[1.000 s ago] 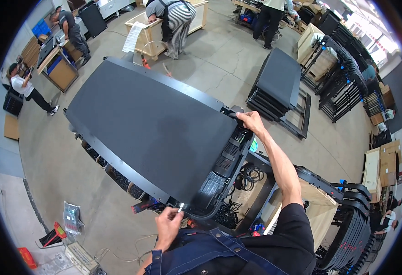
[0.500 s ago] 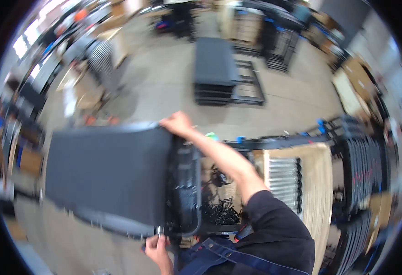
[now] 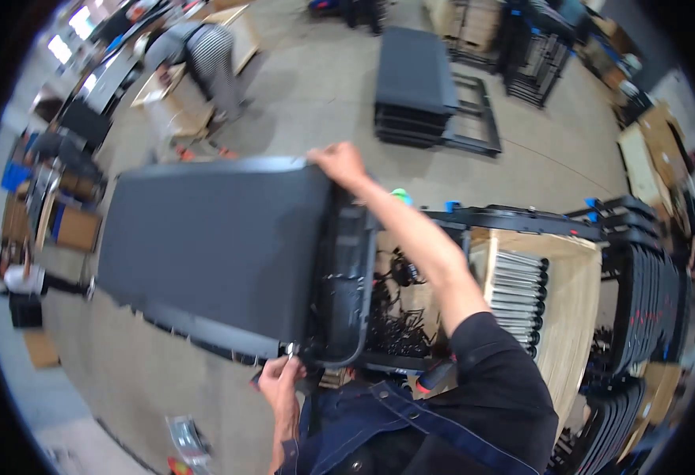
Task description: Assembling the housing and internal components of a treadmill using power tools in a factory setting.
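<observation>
A treadmill deck with a wide dark belt (image 3: 213,245) lies before me, reaching out to the left. My right hand (image 3: 341,164) is closed at the far right corner of the belt, beside the grey side rail (image 3: 244,165); its fingers hide what is between them. Down at the near right corner, my left hand (image 3: 280,376) pinches a small shiny metal part (image 3: 289,348) at the belt's end. Right of the belt, the black end frame (image 3: 339,297) with its rounded corner is exposed.
Loose black hardware (image 3: 403,328) lies beside the frame. A wooden crate (image 3: 569,309) holds several silver rollers (image 3: 519,297). Black frames (image 3: 648,293) stand stacked at right, with decks (image 3: 415,79) piled on the floor beyond. Another person (image 3: 205,59) bends over a wooden crate (image 3: 177,107).
My view has shifted, so the deck and both hands appear higher and farther right. Both hands stay at the same belt corners.
</observation>
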A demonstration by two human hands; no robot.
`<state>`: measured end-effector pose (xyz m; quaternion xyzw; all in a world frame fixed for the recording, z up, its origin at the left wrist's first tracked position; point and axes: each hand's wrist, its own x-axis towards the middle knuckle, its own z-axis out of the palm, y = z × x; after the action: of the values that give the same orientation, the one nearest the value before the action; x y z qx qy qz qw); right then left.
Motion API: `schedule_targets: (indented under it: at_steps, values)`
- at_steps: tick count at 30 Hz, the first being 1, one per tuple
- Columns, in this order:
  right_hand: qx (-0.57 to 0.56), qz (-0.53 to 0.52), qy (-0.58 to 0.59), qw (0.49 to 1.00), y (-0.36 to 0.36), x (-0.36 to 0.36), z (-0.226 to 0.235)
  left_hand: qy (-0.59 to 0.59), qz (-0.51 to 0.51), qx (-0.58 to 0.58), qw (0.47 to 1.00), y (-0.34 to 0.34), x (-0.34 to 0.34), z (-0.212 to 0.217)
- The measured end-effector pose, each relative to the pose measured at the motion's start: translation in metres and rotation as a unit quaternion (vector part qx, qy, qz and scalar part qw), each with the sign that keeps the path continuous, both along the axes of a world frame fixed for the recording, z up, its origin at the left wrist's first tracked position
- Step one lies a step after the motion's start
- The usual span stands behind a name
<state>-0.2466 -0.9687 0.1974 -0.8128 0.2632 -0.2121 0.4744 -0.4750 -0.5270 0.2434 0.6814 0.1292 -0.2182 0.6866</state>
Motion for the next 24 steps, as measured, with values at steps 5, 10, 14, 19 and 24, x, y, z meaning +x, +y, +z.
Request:
schedule_targets:
  at_steps: [5, 10, 14, 19, 24]
  values:
    - [0.036, 0.018, 0.029, 0.999, 0.019, 0.009, -0.004, -0.078, 0.002, 0.088, 0.993, 0.008, -0.007, 0.000]
    - [0.060, 0.066, -0.028, 0.996, -0.013, -0.024, -0.025, -0.303, -0.074, 0.284, 0.906, -0.006, -0.008, -0.026]
    - [0.093, 0.084, 0.009, 0.992, -0.023, -0.012, -0.017, -0.253, -0.053, 0.297, 0.919, -0.009, -0.011, -0.032]
    - [0.059, 0.047, -0.001, 0.997, -0.021, -0.026, -0.027, -0.208, -0.087, 0.320, 0.920, -0.009, -0.010, -0.024]
    - [0.079, -0.055, -0.205, 0.974, 0.013, -0.078, -0.031, -0.234, -0.202, 0.451, 0.838, 0.001, 0.007, -0.023]
